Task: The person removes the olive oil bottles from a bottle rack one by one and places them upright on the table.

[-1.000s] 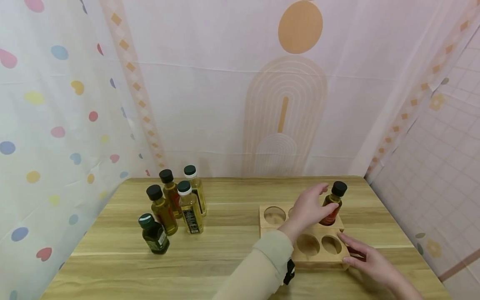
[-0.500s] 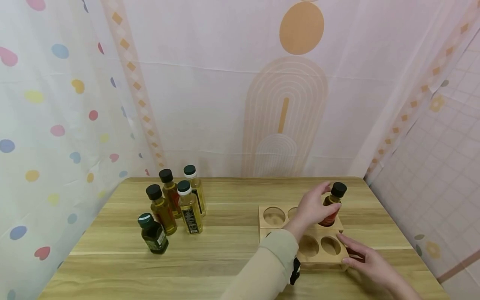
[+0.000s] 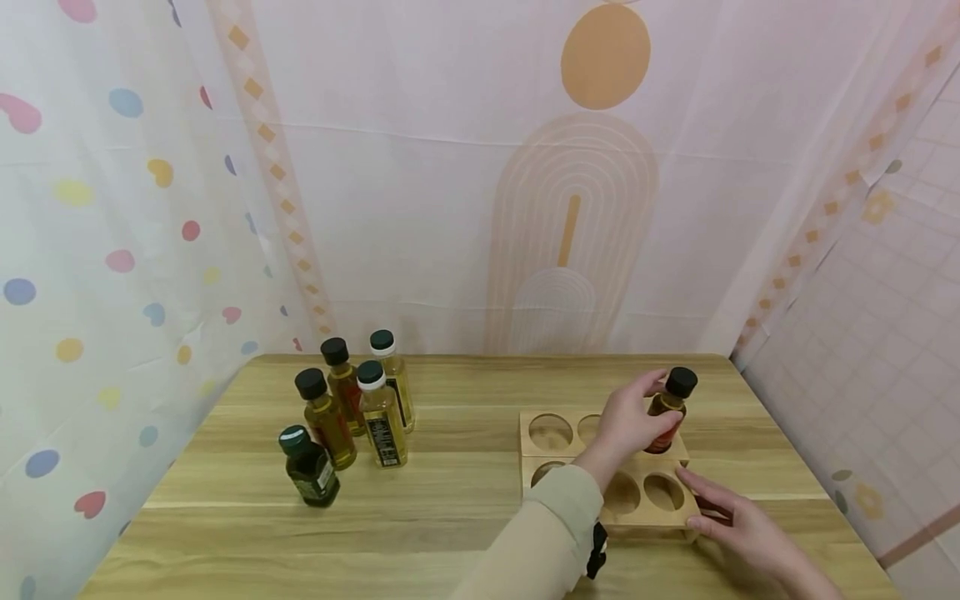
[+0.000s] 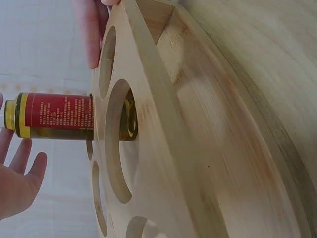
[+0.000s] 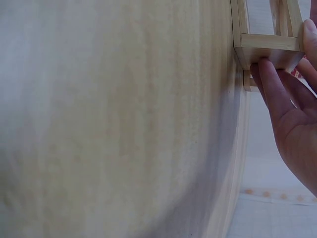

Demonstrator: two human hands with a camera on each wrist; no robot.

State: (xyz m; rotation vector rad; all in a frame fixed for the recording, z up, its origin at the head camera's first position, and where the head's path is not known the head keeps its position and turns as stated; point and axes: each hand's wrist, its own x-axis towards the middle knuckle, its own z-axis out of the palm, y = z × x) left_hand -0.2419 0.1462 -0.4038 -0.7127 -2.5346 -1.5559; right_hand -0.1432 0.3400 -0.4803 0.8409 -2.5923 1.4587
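Note:
A small glass bottle [image 3: 666,408] with a black cap and red label stands in the back right hole of a two-tier wooden rack [image 3: 651,521]. My left hand [image 3: 626,417] pinches its upper part, thumb on the near side and fingers behind. In the left wrist view, the bottle [image 4: 59,115] passes through the rack [image 4: 153,134], its base visible through a front hole; my left hand [image 4: 17,183] is near the neck, lower fingers apart from the glass. My right hand [image 3: 738,525] grips the rack's front right end, fingers against the side wall in the right wrist view.
On the table's left stand two clear bottles [image 3: 384,425] with green caps, two amber-green bottles [image 3: 330,429] with black caps, and a short dark bottle [image 3: 311,475]. The rack's other visible holes hold nothing. Patterned curtains [image 3: 420,183] hang behind and on both sides.
The bottle has sunk very slightly in its hole. My left hand and sleeve have shifted a little to the right with it. My right hand keeps its place on the rack.

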